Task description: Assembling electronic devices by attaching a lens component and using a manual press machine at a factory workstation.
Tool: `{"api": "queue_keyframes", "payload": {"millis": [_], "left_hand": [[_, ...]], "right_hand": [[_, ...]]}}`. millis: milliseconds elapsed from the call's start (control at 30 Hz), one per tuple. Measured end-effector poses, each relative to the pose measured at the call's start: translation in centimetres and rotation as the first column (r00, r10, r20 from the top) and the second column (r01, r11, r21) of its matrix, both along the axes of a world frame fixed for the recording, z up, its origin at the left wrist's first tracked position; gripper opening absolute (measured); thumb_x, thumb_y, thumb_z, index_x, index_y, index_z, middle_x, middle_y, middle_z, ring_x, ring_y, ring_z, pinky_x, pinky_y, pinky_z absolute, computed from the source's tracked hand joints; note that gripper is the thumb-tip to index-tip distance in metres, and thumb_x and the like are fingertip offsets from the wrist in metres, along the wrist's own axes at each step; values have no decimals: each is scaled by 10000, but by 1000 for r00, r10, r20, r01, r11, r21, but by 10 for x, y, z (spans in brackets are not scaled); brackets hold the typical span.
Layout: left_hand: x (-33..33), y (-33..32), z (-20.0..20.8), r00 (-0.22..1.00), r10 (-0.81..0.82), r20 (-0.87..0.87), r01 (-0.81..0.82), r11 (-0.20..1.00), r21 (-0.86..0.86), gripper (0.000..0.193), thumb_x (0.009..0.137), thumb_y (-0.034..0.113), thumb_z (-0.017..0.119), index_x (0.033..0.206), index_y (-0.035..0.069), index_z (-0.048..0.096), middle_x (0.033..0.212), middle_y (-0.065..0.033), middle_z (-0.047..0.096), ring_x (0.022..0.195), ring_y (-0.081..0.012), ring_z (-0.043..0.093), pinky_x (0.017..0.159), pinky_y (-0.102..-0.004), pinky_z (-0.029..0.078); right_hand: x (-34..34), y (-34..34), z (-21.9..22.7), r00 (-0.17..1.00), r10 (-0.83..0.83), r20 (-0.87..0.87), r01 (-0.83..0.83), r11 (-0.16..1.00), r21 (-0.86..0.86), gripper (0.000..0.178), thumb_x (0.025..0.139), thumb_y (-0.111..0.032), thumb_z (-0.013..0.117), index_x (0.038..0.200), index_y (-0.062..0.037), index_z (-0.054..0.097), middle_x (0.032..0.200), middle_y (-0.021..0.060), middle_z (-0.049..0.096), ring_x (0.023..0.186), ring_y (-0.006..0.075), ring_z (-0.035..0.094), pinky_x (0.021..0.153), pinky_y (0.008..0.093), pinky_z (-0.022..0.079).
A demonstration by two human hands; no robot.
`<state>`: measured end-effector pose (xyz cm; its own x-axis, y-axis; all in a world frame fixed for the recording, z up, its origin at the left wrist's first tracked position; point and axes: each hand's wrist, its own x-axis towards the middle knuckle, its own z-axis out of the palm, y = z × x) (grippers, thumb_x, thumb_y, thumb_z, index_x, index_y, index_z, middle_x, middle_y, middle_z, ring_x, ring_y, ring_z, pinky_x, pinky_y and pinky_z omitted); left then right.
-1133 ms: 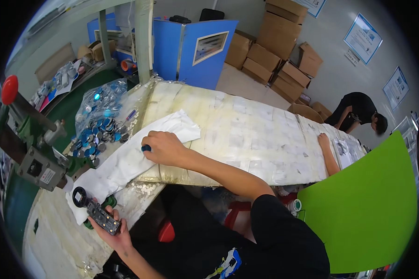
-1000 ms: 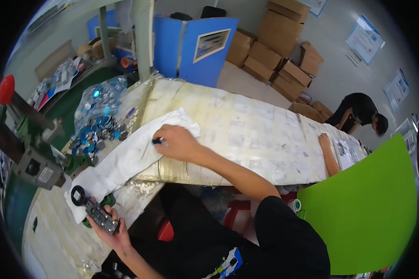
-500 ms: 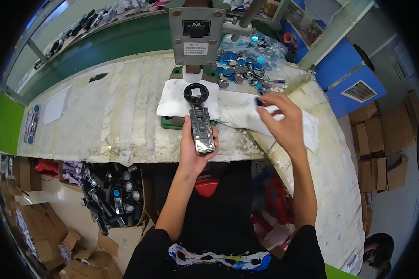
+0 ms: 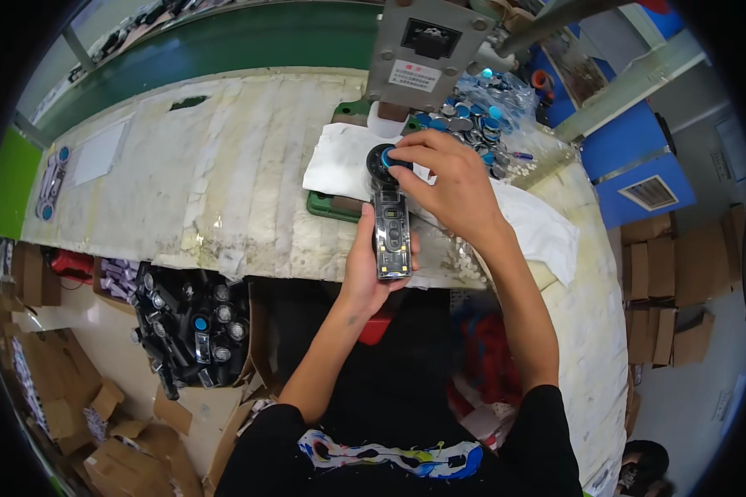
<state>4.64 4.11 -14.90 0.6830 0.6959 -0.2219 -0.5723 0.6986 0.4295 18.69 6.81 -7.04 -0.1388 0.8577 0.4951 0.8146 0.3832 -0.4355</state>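
My left hand is wrapped round the handle of a black handheld device, which has a clear front panel and a round head pointing away from me. A small blue disc is pinched between the thumb and fingers of my right hand. The disc sits at the opening of the round head; whether it is seated there cannot be made out. Under the head lies a folded white cloth, spread over the green base of a grey press.
Several blue and silver discs lie in a pile beside the press, right of it. Left, below the worktable, a box holds several black devices. Cardboard boxes are stacked at the right. A person shows at the lower right.
My right hand has come left, bringing the blue disc from above the cloth to the device's round head. The view has shifted, so the press now appears farther right.
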Motion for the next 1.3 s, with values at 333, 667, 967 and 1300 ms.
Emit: {"api": "queue_keyframes", "payload": {"millis": [333, 667, 967, 1300], "left_hand": [[-1, 0, -5, 1000, -17, 5, 17, 1000, -13, 526, 916, 545, 236, 918, 87, 494, 716, -77, 561, 500, -147, 559, 294, -206, 299], [-6, 3, 5, 999, -44, -22, 43, 998, -55, 546, 898, 574, 263, 923, 92, 518, 685, -69, 571, 507, -160, 582, 287, -221, 294], [-5, 7, 7, 999, -47, -10, 46, 996, -80, 528, 918, 538, 242, 937, 88, 519, 686, -82, 565, 475, -161, 541, 269, -208, 287], [-2, 32, -2, 997, -44, 67, 39, 997, 67, 473, 917, 527, 264, 1090, 123, 439, 736, -83, 541, 554, -143, 527, 298, -195, 291]], "right_hand": [[-1, 3, -2, 998, 33, 48, -33, 999, -3, 145, 707, -89, 669, 841, -33, 666, 913, 77, 627, 792, 228, 591, 621, 316, 483], [-21, -18, -16, 957, -94, 275, 55, 988, 147, 296, 671, -14, 617, 967, -19, 623, 1053, 65, 614, 911, 250, 572, 742, 342, 465], [-12, -22, -22, 929, -169, 329, 119, 979, 167, 344, 686, -59, 587, 1028, -41, 607, 1136, 51, 579, 1058, 251, 520, 896, 380, 390], [47, -26, 111, 752, 129, -647, 190, 897, 399, 254, 835, -134, 583, 1053, -3, 577, 1058, 137, 575, 984, 228, 550, 808, 313, 449]]}}
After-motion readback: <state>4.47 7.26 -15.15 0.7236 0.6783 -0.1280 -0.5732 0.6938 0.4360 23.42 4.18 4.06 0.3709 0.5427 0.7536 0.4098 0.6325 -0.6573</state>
